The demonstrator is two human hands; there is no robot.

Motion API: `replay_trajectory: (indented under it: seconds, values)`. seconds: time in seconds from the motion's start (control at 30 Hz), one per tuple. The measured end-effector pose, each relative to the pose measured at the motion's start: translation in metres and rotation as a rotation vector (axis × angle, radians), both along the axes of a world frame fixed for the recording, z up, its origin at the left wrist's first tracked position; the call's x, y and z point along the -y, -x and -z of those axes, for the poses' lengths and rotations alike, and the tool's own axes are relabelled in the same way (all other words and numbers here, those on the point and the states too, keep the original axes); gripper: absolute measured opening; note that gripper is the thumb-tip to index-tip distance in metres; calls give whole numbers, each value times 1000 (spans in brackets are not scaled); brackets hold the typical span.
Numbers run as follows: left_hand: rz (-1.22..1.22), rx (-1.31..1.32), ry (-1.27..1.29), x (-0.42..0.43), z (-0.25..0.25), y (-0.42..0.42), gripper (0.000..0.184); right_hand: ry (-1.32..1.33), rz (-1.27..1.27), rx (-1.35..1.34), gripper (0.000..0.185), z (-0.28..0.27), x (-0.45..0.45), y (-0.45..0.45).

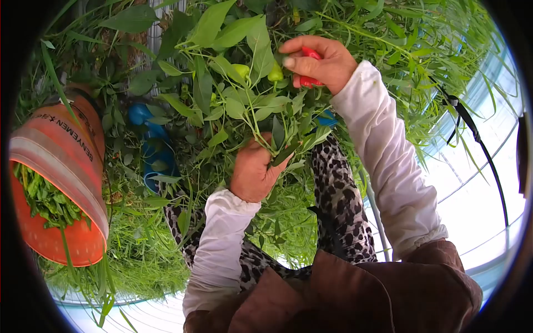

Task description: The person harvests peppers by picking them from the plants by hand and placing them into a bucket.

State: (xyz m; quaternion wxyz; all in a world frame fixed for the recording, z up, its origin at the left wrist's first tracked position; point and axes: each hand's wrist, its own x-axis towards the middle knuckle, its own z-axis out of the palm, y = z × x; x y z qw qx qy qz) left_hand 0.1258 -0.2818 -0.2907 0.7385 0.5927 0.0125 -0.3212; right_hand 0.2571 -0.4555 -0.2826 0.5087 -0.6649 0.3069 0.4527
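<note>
My left hand [257, 171] is closed around a leafy pepper stem low in the plant [244, 105], with leaves spreading above its fingers. At the upper right, my right hand [322, 64] is curled round red peppers [311, 53], which show between thumb and fingers and below the palm. Just left of its fingertips a light green pepper [275, 72] hangs among the leaves, apart from them. Another pale green pepper [241, 70] hangs farther left, partly covered by foliage.
An orange bucket [58, 144] holding green peppers [47, 194] lies tilted at the left. Blue boots [158, 150] stand among the plants below my patterned trousers [341, 194]. A black strap [483, 139] hangs by the pale sheeting [455, 172] at the right.
</note>
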Motion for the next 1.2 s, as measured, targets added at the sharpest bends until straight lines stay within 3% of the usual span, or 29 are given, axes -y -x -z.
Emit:
replay_trajectory:
  seconds: [0.13, 0.23, 0.27, 0.3, 0.37, 0.4, 0.47, 0.5, 0.6, 0.67, 0.77, 0.87, 0.9, 0.97, 1.1, 1.17, 1.2]
  values:
    - [54, 32, -75, 8, 2, 10, 19, 22, -435, -48, 51, 20, -5, 8]
    - [53, 36, -47, 8, 1, 7, 19, -109, -453, 70, 50, 22, 5, 11]
    - [52, 36, -49, 8, 1, 6, 19, -92, -261, -78, 40, 18, 6, 13]
    - [61, 44, -69, 7, 1, 6, 18, -95, -264, -76, 40, 18, 8, 12]
    - [68, 50, -90, 5, -2, 6, 18, 450, -502, 92, 33, 19, 14, 14]
    - [91, 44, -96, 4, -5, 5, 17, 449, -505, 92, 33, 25, 26, 16]
    - [117, 41, -99, 5, -7, 7, 17, 580, -244, 473, 24, 40, 55, 19]
    - [150, 66, -148, 6, -5, 10, 16, 334, 145, 423, 21, 31, 50, 12]
    - [246, 78, -219, 6, -3, 16, 17, 106, 179, 386, 17, -1, 38, -17]
    - [311, 73, -239, 7, -4, 19, 18, -189, -62, 196, 22, -8, 26, -29]
    - [362, 115, -258, 8, -7, 18, 22, 4, -592, -81, 38, 1, -1, -34]
    - [355, 105, -273, 5, -10, 16, 28, 76, -1126, -330, 32, 9, -23, -33]
    - [396, 104, -268, 4, -10, 16, 30, 59, -1129, -320, 32, 11, -25, -30]
    - [433, 103, -275, 4, -9, 17, 31, -88, -797, -405, 27, 14, -13, -21]
    - [400, 52, -278, 6, -9, 18, 31, -83, -198, -213, 29, 19, 7, -1]
    - [289, 40, -260, 3, -5, 19, 30, -48, -222, -76, 26, 22, 11, 10]
    - [352, 30, -286, 0, -5, 17, 29, 160, -419, 159, 25, 27, 11, 22]
